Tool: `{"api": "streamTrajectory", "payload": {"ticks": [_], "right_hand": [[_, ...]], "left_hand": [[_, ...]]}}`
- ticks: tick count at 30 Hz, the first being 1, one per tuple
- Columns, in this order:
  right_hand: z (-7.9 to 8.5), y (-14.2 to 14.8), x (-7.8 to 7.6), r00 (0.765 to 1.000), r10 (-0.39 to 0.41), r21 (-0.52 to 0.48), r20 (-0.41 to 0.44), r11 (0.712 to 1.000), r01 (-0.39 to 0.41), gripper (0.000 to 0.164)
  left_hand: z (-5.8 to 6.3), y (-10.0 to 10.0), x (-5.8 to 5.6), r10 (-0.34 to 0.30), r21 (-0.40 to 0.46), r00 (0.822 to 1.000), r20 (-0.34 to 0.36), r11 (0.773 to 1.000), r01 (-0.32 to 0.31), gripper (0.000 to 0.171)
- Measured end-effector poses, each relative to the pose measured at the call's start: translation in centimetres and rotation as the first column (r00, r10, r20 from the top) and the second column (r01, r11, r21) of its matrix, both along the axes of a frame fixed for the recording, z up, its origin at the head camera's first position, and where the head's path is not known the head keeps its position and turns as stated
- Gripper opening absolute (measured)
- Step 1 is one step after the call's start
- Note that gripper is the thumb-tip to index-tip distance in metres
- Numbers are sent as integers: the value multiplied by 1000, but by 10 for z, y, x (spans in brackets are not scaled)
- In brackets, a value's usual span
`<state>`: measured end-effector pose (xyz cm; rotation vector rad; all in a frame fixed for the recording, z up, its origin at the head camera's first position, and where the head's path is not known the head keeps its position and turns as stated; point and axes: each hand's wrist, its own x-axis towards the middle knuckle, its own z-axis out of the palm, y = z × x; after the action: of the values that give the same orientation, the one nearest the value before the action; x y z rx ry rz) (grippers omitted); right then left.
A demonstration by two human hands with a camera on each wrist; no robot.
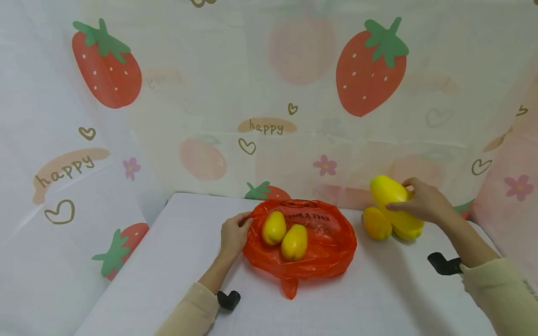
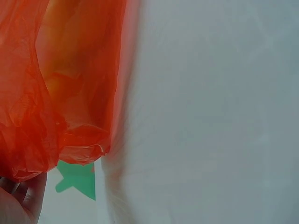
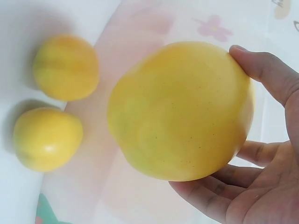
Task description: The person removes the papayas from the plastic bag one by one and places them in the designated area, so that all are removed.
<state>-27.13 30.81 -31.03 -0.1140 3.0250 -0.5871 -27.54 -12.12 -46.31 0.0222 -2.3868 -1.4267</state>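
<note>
My right hand [image 1: 422, 203] grips a large oblong yellow fruit [image 1: 388, 191] that looks like a papaya, raised at the table's right side. In the right wrist view, the thumb is on one side of this fruit [image 3: 182, 112] and the other fingers on the opposite side. Just below it are an orange-yellow fruit [image 1: 377, 223] and another yellow fruit [image 1: 407, 228]. A red plastic bag [image 1: 328, 266] lies spread open mid-table, its mouth facing up. Inside are two smaller yellow fruits [image 1: 274, 228], side by side. My left hand [image 1: 233, 238] pinches the bag's left rim.
The table [image 1: 168, 261] has a white cover. Behind it hangs a pale cloth [image 1: 260, 70] printed with strawberries, hearts and flowers, which also closes in the left and right sides. A black wrist mount [image 1: 229, 300] sits at the left sleeve, another [image 1: 443, 264] at the right.
</note>
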Motion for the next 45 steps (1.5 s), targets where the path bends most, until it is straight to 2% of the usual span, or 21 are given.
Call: {"api": "streamTrajectory", "payload": {"ticks": [17, 28, 45], "right_hand": [[-2, 26, 5, 1000, -27, 23, -11, 999, 27, 96], [-2, 36, 7, 999, -38, 11, 19, 999, 37, 98], [-8, 56, 3, 996, -83, 11, 23, 996, 83, 99]], "left_hand": [[-3, 0, -1, 4, 8, 1000, -5, 1000, -4, 24], [-1, -1, 1, 3, 7, 1000, -3, 1000, -3, 24], [-2, -1, 1, -1, 27, 1000, 17, 1000, 1, 24]]}}
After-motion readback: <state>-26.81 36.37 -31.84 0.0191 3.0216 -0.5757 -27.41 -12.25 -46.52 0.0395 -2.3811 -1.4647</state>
